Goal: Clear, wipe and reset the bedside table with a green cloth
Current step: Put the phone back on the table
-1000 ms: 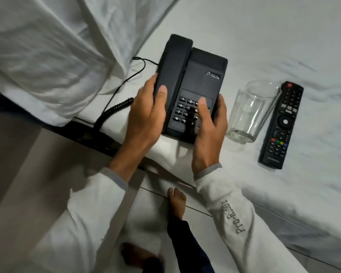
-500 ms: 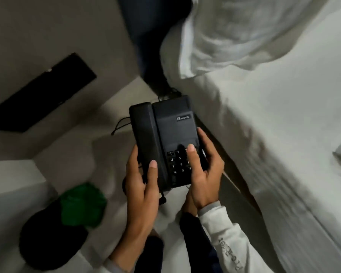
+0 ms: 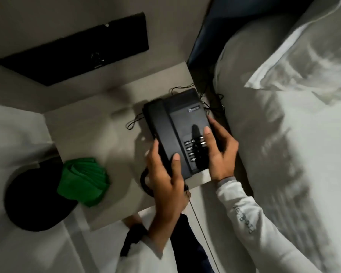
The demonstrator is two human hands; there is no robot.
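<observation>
Left hand: clamped on the near left edge of the telephone, thumb laid across the handset, fingers wrapped under the left side
Right hand: clamped on the right side of the telephone, thumb resting on the panel just above the keypad, fingers curled around the right edge
Telephone: black desk unit, handset seated in its cradle on the left, keypad toward the near end; positioned over the right part of the bedside table; whether the base touches the surface cannot be determined
Coiled cord: hangs at the near left corner of the telephone, partly hidden behind the left hand
Line cables: thin black leads looped on the table at the far left of the telephone, further leads trailing off the far right corner into the gap beside the bed
Green cloth: bunched on the near left corner of the table, well apart from the telephone, overhanging the left edge
Round black object: on the floor to the left, just beside the cloth; identity unclear
Wall panel: flat black rectangle on the far wall above the table
Bed: white linen and pillow along the right side, close to the right hand
Sleeves: white, printed lettering on the right forearm, blurred
</observation>
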